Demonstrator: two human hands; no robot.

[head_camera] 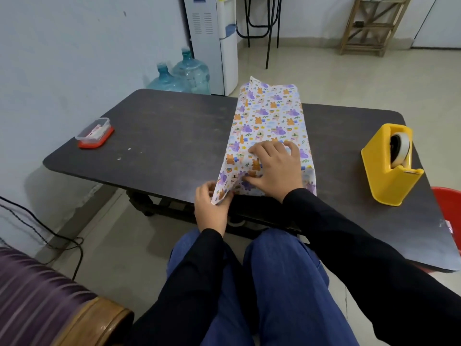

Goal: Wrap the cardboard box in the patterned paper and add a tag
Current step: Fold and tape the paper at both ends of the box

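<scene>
Nearest, at the left, is a purple striped seat point(32, 290) with a wooden arm.

Left hand point(210, 208): at the near edge of the table point(162, 131), fingers curled, pinching the near-left corner of the patterned paper point(269, 113).

Right hand point(274, 168): fingers spread, palm down, pressing flat on top of the paper just beyond the left hand.

The paper lies right of the table's centre, draped over a long raised form that runs from the near edge to the far edge. The cardboard box itself is covered and cannot be seen.

The table is dark. A yellow tape dispenser point(389, 168) stands to the right, well apart from the paper. A clear container point(94, 133) on a red lid sits at the far left.

The floor is pale. Two water bottles point(192, 73) and a white water dispenser point(212, 33) stand against the far wall; the dispenser's blue label is too small to read. A wooden shelf point(369, 23) stands far right.
</scene>
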